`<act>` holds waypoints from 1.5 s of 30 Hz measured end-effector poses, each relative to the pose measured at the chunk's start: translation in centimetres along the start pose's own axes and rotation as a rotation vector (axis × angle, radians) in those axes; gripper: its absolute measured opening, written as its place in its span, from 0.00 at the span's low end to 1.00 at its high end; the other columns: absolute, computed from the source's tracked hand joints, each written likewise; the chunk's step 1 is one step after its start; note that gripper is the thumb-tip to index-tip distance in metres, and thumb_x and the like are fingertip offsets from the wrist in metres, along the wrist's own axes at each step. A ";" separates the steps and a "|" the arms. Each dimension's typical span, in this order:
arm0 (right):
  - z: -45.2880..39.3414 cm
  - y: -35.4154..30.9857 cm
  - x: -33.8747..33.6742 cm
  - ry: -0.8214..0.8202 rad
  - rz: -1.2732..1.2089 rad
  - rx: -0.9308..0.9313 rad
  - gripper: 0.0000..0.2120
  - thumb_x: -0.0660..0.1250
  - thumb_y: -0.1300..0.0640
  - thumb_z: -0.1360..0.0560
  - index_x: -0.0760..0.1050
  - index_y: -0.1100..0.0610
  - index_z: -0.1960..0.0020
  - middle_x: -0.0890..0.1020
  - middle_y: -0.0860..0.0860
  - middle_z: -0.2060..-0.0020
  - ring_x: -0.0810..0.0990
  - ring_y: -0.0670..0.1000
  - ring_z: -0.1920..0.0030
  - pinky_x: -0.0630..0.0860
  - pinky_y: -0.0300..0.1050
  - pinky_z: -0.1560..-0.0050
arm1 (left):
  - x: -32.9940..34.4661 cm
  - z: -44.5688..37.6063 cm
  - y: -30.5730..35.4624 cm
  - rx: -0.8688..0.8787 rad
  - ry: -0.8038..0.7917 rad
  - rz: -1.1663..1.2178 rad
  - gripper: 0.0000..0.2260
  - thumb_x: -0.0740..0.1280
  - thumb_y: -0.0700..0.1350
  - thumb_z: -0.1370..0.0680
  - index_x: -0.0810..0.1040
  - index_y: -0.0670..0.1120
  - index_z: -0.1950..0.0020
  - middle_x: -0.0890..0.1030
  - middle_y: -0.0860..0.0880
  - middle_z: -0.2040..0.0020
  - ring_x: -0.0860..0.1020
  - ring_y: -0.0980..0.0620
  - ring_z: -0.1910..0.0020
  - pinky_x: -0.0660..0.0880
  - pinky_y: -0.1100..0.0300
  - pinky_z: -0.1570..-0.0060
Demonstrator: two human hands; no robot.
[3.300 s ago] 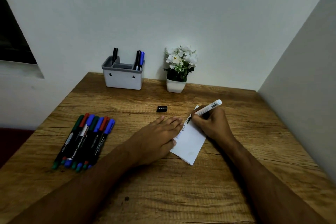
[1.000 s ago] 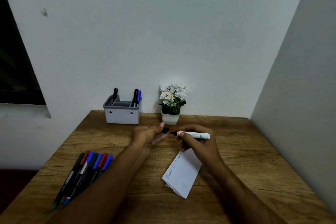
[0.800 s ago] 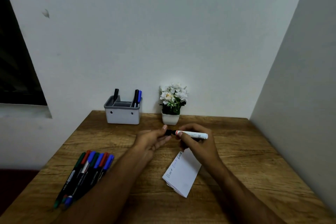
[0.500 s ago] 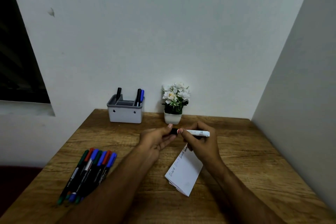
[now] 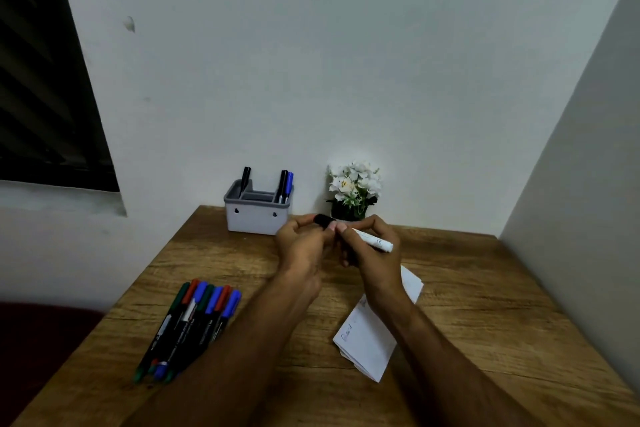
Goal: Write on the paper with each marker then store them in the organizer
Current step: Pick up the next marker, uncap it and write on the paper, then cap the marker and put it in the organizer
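My right hand grips a white-barrelled marker above the table, tip pointing left. My left hand pinches its black cap at the marker's tip end; the joint is hidden by my fingers. The folded white paper with handwriting lies on the wooden table below my right forearm. A grey organizer stands at the back with two black markers and a blue one upright in it. Several capped markers in green, red and blue lie in a row at the left.
A small white pot of white flowers stands right of the organizer, just behind my hands. Walls close the table at the back and right. The wooden table ends at the left near the marker row.
I stopped writing and lifted the marker off the paper. My left hand picked the black cap off the table and brought it to the marker's tip. Both hands rose slightly toward the organizer.
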State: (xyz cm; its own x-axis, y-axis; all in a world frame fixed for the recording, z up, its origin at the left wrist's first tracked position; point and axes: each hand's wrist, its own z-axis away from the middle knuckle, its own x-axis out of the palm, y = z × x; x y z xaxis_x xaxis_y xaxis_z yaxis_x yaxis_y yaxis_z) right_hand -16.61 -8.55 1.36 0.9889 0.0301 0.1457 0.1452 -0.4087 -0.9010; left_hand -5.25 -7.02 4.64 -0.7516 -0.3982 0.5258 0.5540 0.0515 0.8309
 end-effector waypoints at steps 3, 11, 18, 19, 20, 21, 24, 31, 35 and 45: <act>0.0 0.5 0.7 -0.102 0.003 0.069 0.08 0.74 0.60 0.22 0.84 0.62 0.45 0.86 0.63 0.55 0.83 0.56 0.60 0.81 0.49 0.62 | -1.6 -1.5 1.7 0.121 0.066 -0.004 0.17 0.74 0.28 0.31 0.80 0.42 0.46 0.85 0.40 0.50 0.85 0.44 0.51 0.83 0.49 0.52; -3.2 2.4 6.8 -0.223 0.316 -0.031 0.11 0.73 0.62 0.22 0.85 0.59 0.40 0.88 0.52 0.51 0.87 0.49 0.52 0.85 0.48 0.51 | -5.1 -4.4 6.3 0.460 -0.015 -0.267 0.18 0.74 0.29 0.30 0.80 0.43 0.43 0.86 0.47 0.52 0.84 0.57 0.54 0.79 0.68 0.56; -8.2 2.0 14.6 -0.266 0.401 -0.135 0.05 0.73 0.62 0.22 0.85 0.62 0.47 0.86 0.52 0.62 0.85 0.47 0.64 0.85 0.48 0.57 | -7.1 -9.7 11.2 0.597 -0.029 -0.419 0.11 0.75 0.32 0.29 0.84 0.42 0.48 0.86 0.48 0.54 0.85 0.55 0.53 0.81 0.62 0.53; -9.1 2.1 15.5 -0.246 0.430 -0.151 0.04 0.73 0.61 0.22 0.86 0.61 0.49 0.87 0.51 0.63 0.85 0.47 0.63 0.85 0.50 0.56 | -7.4 -10.8 11.7 0.612 -0.022 -0.455 0.10 0.76 0.34 0.29 0.84 0.43 0.49 0.86 0.48 0.55 0.85 0.55 0.54 0.81 0.61 0.54; -9.9 2.3 16.4 -0.219 0.461 -0.157 0.04 0.73 0.60 0.23 0.86 0.60 0.51 0.87 0.51 0.63 0.86 0.47 0.62 0.85 0.51 0.55 | -7.7 -11.8 12.1 0.621 -0.011 -0.501 0.09 0.76 0.36 0.29 0.85 0.43 0.50 0.86 0.48 0.56 0.85 0.54 0.56 0.81 0.61 0.54; -10.6 2.5 17.3 -0.195 0.489 -0.161 0.05 0.73 0.59 0.23 0.86 0.59 0.53 0.87 0.51 0.63 0.86 0.48 0.61 0.84 0.53 0.55 | -7.9 -12.7 12.4 0.624 0.000 -0.543 0.08 0.77 0.38 0.29 0.85 0.44 0.51 0.86 0.48 0.57 0.85 0.54 0.57 0.82 0.59 0.53; -12.1 2.8 19.2 -0.161 0.590 -0.186 0.07 0.70 0.60 0.22 0.86 0.59 0.55 0.88 0.53 0.63 0.86 0.50 0.62 0.83 0.50 0.57 | -8.6 -15.2 12.8 0.623 0.038 -0.651 0.07 0.77 0.42 0.28 0.85 0.46 0.51 0.86 0.48 0.58 0.85 0.54 0.58 0.82 0.54 0.48; -13.6 4.2 21.0 -0.190 0.777 -0.092 0.18 0.67 0.61 0.20 0.73 0.56 0.69 0.74 0.48 0.74 0.71 0.44 0.73 0.64 0.36 0.70 | -9.2 -18.5 12.2 0.577 0.104 -0.837 0.10 0.76 0.47 0.26 0.86 0.46 0.47 0.86 0.47 0.51 0.82 0.56 0.54 0.77 0.64 0.47; -13.6 4.5 20.7 -0.176 0.813 -0.051 0.21 0.68 0.62 0.23 0.68 0.54 0.72 0.70 0.47 0.76 0.68 0.44 0.74 0.61 0.37 0.72 | -9.9 -19.1 11.1 0.522 0.154 -0.887 0.15 0.76 0.47 0.27 0.84 0.42 0.43 0.85 0.45 0.46 0.82 0.51 0.46 0.72 0.66 0.46; -9.4 3.1 17.9 -0.156 0.728 -0.166 0.10 0.70 0.65 0.24 0.86 0.61 0.44 0.89 0.54 0.51 0.85 0.47 0.52 0.76 0.33 0.48 | -11.7 -15.9 10.4 0.610 0.252 -0.882 0.06 0.76 0.42 0.28 0.86 0.45 0.52 0.85 0.51 0.59 0.83 0.55 0.58 0.77 0.64 0.52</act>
State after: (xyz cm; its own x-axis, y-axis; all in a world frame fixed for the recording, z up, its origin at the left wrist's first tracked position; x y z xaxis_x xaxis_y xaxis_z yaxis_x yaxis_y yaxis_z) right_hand 1.24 -17.86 4.99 0.8283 -0.1755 -0.5320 -0.5394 -0.5063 -0.6728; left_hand 14.97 -16.42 4.26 -0.6637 -0.6891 -0.2910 -0.4631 0.0731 0.8833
